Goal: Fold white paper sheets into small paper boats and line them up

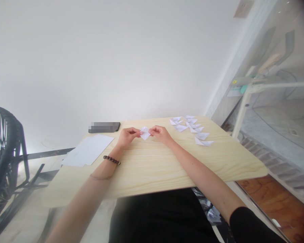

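Between my two hands, over the middle of the table, is a small white folded paper (145,134) shaped like a diamond. My left hand (128,135) pinches its left corner between thumb and fingers. On the opposite corner, my right hand (160,133) closes in a similar pinch. To the right on the tabletop lie several white folded paper boats (180,128), grouped in loose rows. A stack of flat white paper sheets (87,151) rests to the left of my left hand.
The light wooden table (152,172) stands against a white wall (131,60). A dark phone-like object (103,127), partly blurred out, lies at its back left edge. A dark woven chair (7,152) is at the far left, and a white metal frame (243,108) at the right.
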A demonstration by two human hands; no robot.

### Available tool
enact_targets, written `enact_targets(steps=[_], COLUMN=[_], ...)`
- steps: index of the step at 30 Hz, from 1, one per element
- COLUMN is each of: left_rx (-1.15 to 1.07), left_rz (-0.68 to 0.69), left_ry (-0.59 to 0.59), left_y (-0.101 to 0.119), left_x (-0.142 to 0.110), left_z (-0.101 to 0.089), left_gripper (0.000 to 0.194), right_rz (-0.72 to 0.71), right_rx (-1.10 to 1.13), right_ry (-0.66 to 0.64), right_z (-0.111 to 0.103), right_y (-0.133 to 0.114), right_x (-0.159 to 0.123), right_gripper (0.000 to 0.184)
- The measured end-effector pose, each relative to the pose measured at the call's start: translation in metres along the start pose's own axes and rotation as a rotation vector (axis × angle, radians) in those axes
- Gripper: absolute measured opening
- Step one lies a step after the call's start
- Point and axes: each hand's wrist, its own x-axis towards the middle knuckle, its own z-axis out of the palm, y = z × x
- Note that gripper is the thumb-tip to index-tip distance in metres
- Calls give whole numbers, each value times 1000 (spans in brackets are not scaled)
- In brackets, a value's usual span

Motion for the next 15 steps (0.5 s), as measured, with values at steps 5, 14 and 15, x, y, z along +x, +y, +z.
enact_targets(steps=[5,14,15], left_rx=[-108,-221,-231], left_rz=[-52,-142,-147], left_ry=[-2,-26,-35], left_y=[-3,-3,-3], left_x=[2,2,1], left_z=[4,9,9], left_gripper=[33,38,37], right_rz=[-31,5,12], right_rx=[-19,34,40], right_ry=[22,107,117], right_z=[0,3,3], right_y=[2,6,7], right_x=[1,3,3], right_gripper=[24,26,27])
